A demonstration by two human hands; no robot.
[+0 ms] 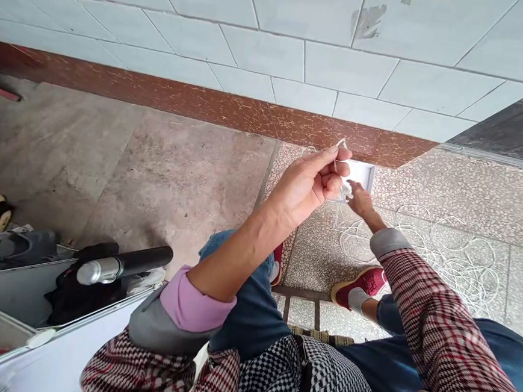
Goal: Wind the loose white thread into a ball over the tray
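Observation:
My left hand (308, 178) is raised in front of me, thumb and forefinger pinched together on a thin white cord (342, 143). A short bit of the cord sticks up past the fingertips. Lower and to its right, my right hand (361, 199) reaches over a shallow white box (368, 175) on the floor, its fingers apart. Small whitish, see-through pieces lie in the box by those fingers; I cannot make out what they are. Part of the box is hidden behind my left hand.
Loose white cord (459, 266) lies in a tangle on the speckled floor at right. A tiled wall (264, 51) with a brown skirting stands ahead. Lower left, a white divided container (14, 285) holds dark items and a black-and-silver cylinder (133, 264). My red shoes (363, 284) are below.

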